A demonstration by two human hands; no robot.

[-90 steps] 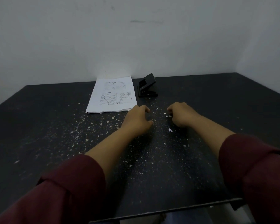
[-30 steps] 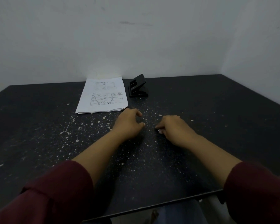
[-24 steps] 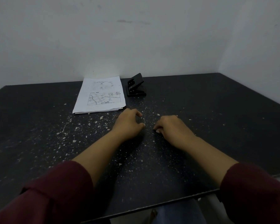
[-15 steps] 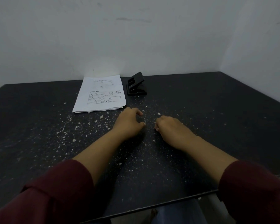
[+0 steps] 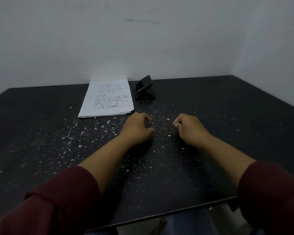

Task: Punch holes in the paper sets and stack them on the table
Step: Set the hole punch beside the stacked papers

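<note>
Vs half a sec ago my right hand (image 5: 189, 128) sits further from the left hand (image 5: 137, 128); the gap between the knuckles is wider now, and a small white fleck (image 5: 169, 135) shows on the desk (image 5: 227, 116) in that gap. Paper stack and punch are where they were, give or take head wobble.

Paper stack (image 5: 107, 98) lies flat near the far edge of the desk, left of centre, close to the wall (image 5: 109, 39). Long axis runs far-to-near, tilted a bit so the near short edge swings left. Printed side up, a line drawing on the near half; sheet edges are slightly fanned at the near edge.

Hole punch (image 5: 143, 90), black, sits just beside the stack's right long edge, not touching as far as I can tell. Its lever is raised, angled up toward the far right corner.

Left grip: fingers curled loosely, thumb tip near the index, resting on the desk just near of the stack's near right corner, holding nothing I can see. Right grip: curled tighter, fingertips (image 5: 176, 124) pinched together; can't tell if a scrap is in there. Both rest among the white specks (image 5: 81, 133) scattered over the desk. Dark red sleeves (image 5: 58, 200) pushed up both forearms.
</note>
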